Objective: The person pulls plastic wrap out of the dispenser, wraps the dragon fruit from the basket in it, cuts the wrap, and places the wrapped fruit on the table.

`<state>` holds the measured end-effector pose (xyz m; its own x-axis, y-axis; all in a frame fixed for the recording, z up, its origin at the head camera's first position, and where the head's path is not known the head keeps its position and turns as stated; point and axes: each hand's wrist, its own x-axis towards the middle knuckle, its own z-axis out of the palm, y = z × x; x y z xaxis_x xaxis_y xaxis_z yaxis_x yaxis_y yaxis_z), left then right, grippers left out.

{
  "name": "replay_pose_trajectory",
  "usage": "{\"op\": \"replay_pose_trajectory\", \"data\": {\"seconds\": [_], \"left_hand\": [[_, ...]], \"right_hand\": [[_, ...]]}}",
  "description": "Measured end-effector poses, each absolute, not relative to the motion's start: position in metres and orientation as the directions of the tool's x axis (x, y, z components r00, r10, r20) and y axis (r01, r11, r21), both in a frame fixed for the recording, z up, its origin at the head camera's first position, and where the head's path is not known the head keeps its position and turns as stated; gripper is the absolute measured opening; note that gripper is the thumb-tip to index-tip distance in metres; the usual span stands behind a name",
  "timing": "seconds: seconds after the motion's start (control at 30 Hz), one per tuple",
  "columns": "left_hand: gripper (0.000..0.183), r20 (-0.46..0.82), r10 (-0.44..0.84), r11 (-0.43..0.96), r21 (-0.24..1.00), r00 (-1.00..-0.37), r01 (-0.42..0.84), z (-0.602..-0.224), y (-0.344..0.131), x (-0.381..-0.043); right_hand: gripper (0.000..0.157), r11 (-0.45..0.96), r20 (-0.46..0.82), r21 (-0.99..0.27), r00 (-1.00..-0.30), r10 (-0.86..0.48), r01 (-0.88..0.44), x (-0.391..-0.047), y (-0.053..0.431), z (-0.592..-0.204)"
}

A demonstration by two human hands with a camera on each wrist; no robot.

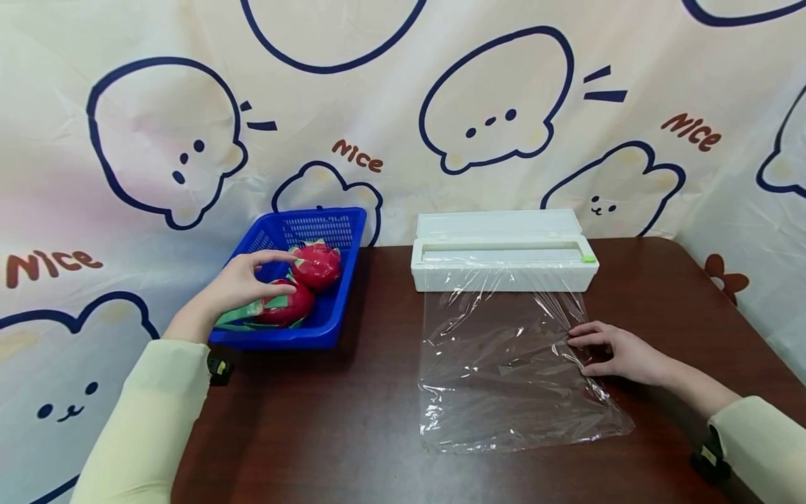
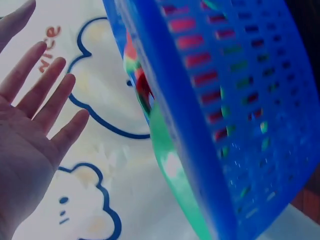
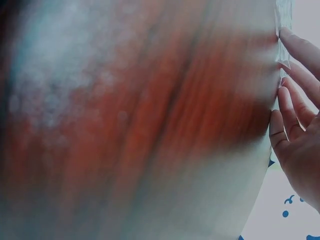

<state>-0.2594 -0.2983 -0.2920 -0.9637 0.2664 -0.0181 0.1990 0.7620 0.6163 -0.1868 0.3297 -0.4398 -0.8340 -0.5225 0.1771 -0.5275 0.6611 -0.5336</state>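
My left hand point(image 1: 242, 285), ungripped, hovers by the dragon fruits point(image 1: 320, 267) inside the basket point(image 1: 302, 341); my right, fingers loose, touches film point(image 1: 485, 392) right of the basket. I judge this a reach, calling for fingers closing round one fruit.

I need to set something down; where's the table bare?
Bare table: between basket and film; right of the box, beyond the right hand. Crowded: the film's spread in front of the box; the basket, with fruit inside and left hand above.
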Motion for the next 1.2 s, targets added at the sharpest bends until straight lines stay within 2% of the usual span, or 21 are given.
{"op": "replay_pose_trajectory", "data": {"seconds": [0.23,0.6,0.73,0.97,1.2], "left_hand": [[0.069,-0.092,0.226,0.826,0.545,-0.970,0.141,-0.290,-0.311,-0.276],[0.083,-0.214,0.193,0.862,0.503,-0.958,0.062,-0.312,-0.326,-0.292],[0.088,-0.219,0.213,0.875,0.476,-0.952,0.087,-0.321,-0.327,-0.297],[0.098,-0.278,0.219,0.871,0.488,-0.935,0.059,-0.335,-0.328,-0.298],[0.098,-0.270,0.243,0.879,0.468,-0.932,0.093,-0.345,-0.331,-0.298]], "right_hand": [[0.044,0.660,0.164,-0.549,-0.841,-0.516,-0.512,-0.187,0.331,-0.440],[0.044,0.655,0.178,-0.539,-0.832,-0.526,-0.530,-0.187,0.330,-0.441],[0.043,0.652,0.202,-0.525,-0.824,-0.530,-0.548,-0.187,0.330,-0.441],[0.043,0.652,0.190,-0.536,-0.829,-0.526,-0.537,-0.189,0.331,-0.441],[0.042,0.644,0.194,-0.543,-0.827,-0.528,-0.539,-0.189,0.333,-0.444]]}}
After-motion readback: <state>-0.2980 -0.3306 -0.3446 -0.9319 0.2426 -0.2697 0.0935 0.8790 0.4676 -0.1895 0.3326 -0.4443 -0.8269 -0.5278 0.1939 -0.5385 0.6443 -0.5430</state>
